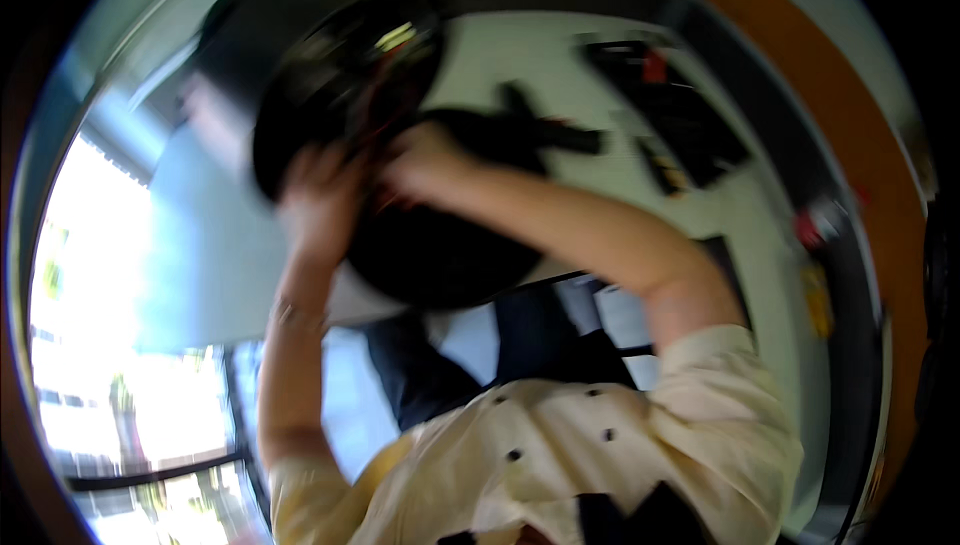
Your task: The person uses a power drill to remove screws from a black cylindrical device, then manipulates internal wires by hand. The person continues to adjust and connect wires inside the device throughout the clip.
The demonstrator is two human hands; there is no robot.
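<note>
A glossy black round part (345,70) is tilted up above a wider black round piece (440,260) at the desk's near edge. Both are blurred, and their kind is unclear. My left hand (322,195) lies against the lower rim of the glossy part, its fingers bent and smeared by motion. Close by on the right, my right hand (425,160) is closed between the two black pieces, its fingertips hidden. Thin reddish strands, perhaps wires (378,130), show between my hands.
A black tool-like object (570,135) lies right of the round piece. Farther right is a long black tray or case (670,105) with a small red item. Behind the glossy part stands a dark rounded shape (235,30). A dark partition (800,135) borders the desk (490,55); a bright window is left.
</note>
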